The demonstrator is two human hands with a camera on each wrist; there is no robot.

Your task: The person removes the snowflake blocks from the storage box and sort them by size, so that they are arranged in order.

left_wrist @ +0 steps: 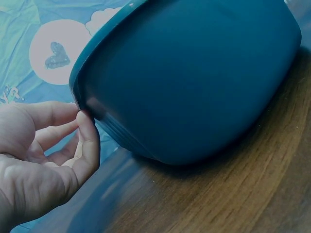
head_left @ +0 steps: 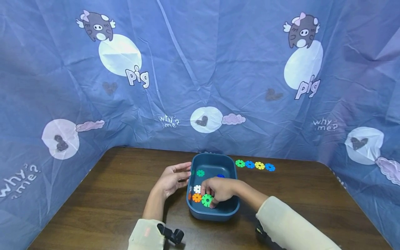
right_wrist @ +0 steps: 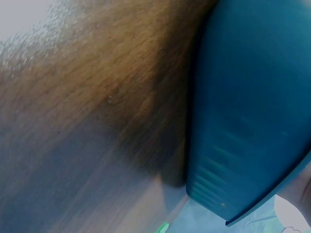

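Green was the notched disc (head_left: 204, 200) my right hand (head_left: 221, 190) pinched at the near end inside the blue tub (head_left: 212, 216). My left hand (head_left: 171, 179) pinched the tub's left rim. Orange disc (head_left: 195, 198) and white disc (head_left: 197, 189) lay just beside; past the far right corner, four discs (head_left: 257, 165) lined the brown table (head_left: 103, 194).

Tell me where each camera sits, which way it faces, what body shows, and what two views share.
Head: worn on the head, facing forward and down at bin, discs and table; left hand, right hand and sleeves show.
Left wrist: worn there, facing the bin's outer wall; the left hand shows.
Right wrist: worn there, facing the table and bin's outer wall; only some skin shows, at right.
Shared: both wrist views show bin, table and cloth.
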